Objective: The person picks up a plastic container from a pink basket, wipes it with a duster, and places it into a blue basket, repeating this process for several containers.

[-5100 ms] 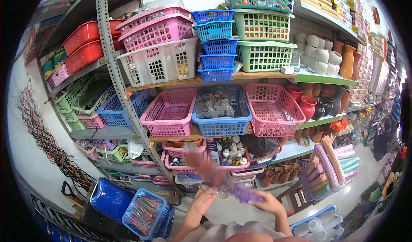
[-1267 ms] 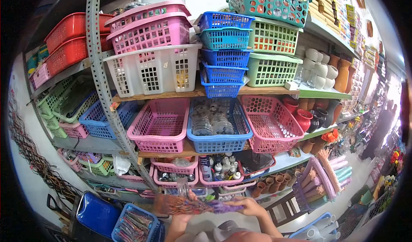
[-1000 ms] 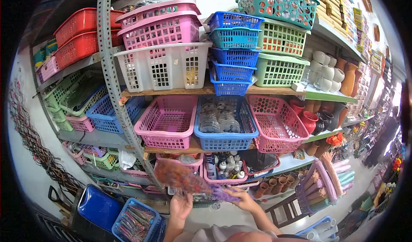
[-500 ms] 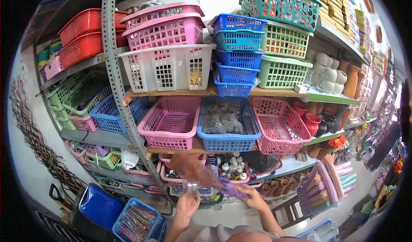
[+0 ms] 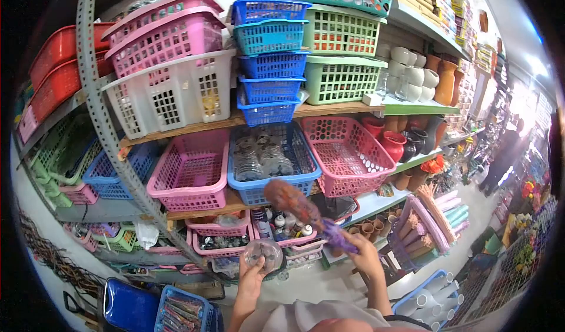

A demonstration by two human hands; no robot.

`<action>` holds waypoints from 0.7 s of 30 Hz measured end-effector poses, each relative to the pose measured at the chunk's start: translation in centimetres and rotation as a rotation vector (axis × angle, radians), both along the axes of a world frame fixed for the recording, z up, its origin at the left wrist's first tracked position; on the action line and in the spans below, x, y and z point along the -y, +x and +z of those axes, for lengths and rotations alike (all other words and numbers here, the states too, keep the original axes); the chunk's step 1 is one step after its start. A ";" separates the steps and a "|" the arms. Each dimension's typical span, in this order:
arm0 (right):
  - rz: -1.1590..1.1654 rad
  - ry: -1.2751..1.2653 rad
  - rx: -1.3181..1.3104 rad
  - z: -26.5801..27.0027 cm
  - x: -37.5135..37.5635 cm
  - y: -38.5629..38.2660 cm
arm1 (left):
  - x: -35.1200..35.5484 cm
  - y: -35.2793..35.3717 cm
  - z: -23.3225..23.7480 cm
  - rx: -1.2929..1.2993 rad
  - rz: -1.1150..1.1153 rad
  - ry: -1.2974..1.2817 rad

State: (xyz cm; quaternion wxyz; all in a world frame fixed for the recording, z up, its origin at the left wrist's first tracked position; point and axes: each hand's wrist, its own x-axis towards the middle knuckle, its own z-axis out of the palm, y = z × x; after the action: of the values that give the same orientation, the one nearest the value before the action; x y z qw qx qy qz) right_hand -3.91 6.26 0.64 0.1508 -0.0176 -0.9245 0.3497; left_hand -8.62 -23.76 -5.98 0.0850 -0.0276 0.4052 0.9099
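My left hand (image 5: 253, 280) is closed on a clear round plastic dish (image 5: 268, 251), its thumb laid over the rim and its round face turned toward me. A feather duster (image 5: 294, 202) with a brown fluffy head and purple lower part is held in my right hand (image 5: 366, 257), fingers wrapped round its lower end. The duster's head points up and left, overlapping the front of a blue basket (image 5: 273, 195) in this view. Inside that basket stand stacks of similar clear round pieces (image 5: 259, 161).
Pink baskets (image 5: 197, 201) flank the blue one on the shelf. Stacked blue, green and white baskets (image 5: 176, 97) fill the shelf above. A metal upright (image 5: 112, 132) rises at left. Blue baskets (image 5: 182, 308) sit low, and rolled pastel material (image 5: 432, 214) stands at right.
The view has swung right, so the shelves shift left. My left hand has tilted the clear dish to face me. The duster, blurred before, now shows more sharply, slightly right of the dish.
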 end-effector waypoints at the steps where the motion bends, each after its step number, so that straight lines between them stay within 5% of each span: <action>1: -0.067 -0.014 -0.011 0.8 -0.7 -0.1 | -0.4 -0.4 0.0 0.000 -0.011 -0.002; 3: -0.120 -0.005 -0.191 2.1 -2.2 -0.9 | -1.4 -1.3 -0.1 0.002 -0.020 -0.047; 7: -0.346 0.116 -0.092 6.7 -4.0 -3.4 | -2.8 -3.6 -0.3 0.020 -0.050 -0.059; 17: -0.309 0.674 -0.166 7.3 -9.3 -18.8 | -5.1 -8.5 3.1 -0.033 -0.016 -0.098; 21: -0.240 0.890 0.051 7.0 -9.2 -22.2 | -5.2 -9.0 4.0 -0.039 0.010 -0.120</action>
State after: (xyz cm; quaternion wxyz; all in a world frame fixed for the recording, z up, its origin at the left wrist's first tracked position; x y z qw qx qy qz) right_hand -26.16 15.48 7.68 0.1604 -0.0667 -0.9795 -0.1016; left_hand -17.64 -18.55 -1.95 0.0708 -0.0172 0.4606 0.8846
